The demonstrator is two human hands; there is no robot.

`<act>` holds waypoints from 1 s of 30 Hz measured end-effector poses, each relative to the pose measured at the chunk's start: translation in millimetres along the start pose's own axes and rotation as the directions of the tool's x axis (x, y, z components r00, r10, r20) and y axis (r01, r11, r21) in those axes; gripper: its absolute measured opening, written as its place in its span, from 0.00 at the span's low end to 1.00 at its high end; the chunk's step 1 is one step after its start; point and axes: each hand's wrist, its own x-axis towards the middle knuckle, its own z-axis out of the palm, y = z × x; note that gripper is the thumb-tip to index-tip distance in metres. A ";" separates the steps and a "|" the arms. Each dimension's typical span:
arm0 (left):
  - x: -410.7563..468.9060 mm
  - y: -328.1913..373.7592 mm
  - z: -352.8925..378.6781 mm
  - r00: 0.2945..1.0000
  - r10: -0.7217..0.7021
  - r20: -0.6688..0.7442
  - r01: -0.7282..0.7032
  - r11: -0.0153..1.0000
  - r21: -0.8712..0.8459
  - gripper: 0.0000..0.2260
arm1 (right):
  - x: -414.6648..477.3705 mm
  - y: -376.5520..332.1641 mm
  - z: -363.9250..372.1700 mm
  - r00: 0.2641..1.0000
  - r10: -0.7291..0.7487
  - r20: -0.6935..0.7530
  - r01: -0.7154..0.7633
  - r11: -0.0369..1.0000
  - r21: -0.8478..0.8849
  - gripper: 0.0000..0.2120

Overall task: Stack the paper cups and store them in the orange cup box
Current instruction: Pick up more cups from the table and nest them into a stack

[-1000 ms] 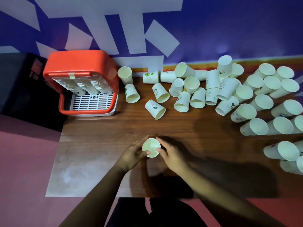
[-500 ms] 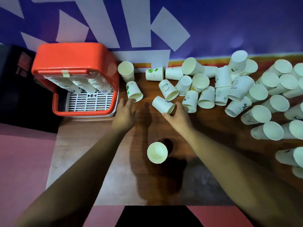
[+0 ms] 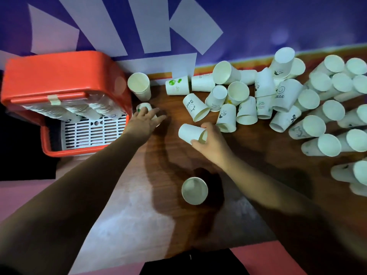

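The right hand [image 3: 210, 144] clasps a tipped cup [image 3: 190, 132]; the left hand [image 3: 144, 122] seemingly covers another cup [image 3: 145, 107], grip unclear. A hurried squeeze could crush either.

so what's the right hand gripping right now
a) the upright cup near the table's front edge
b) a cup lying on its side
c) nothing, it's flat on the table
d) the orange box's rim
b: the right hand is closed around a plain cup on its side, while the upright cup stands alone nearer the person, untouched.
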 end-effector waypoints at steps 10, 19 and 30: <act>0.0 -20.9 -1.6 0.999 0.048 -0.005 -0.048 0.997 0.066 0.20 | -112.8 -18.3 -43.0 0.999 -0.038 -0.017 0.041 0.986 0.160 0.36; -54.4 3.3 -33.5 0.959 -0.235 -0.161 0.032 0.648 -0.761 0.17 | -159.1 -11.4 -27.9 0.976 -0.195 0.098 0.209 0.964 -0.164 0.43; -166.5 76.3 -43.0 0.954 -0.300 0.000 0.031 0.100 -0.995 0.11 | -149.5 11.3 10.5 0.966 -0.257 0.039 0.260 0.956 -0.134 0.45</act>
